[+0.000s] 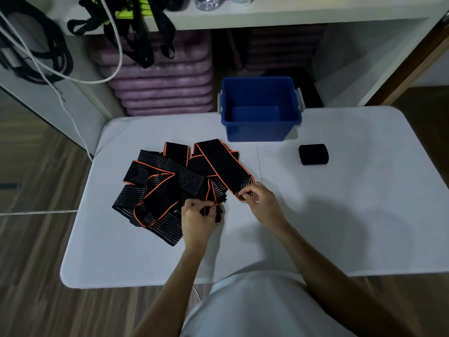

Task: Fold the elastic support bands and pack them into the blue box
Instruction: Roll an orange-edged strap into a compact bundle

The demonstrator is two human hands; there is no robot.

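Note:
A tangled heap of black elastic support bands [167,188] with orange edging lies on the white table [340,215], left of centre. My left hand [198,218] pinches a bunched band end at the heap's near right side. My right hand [261,200] pinches the rounded end of a long band [223,164] that runs back toward the box. The blue box [261,110] stands open at the table's far edge with nothing visible inside. One folded black band [313,154] sits alone to the right of the box.
Behind the table stands a white shelf unit with stacked purple mats [158,81] and black straps [136,27] hanging from its top. A white cable [73,113] drops to the left. Wooden floor surrounds the table.

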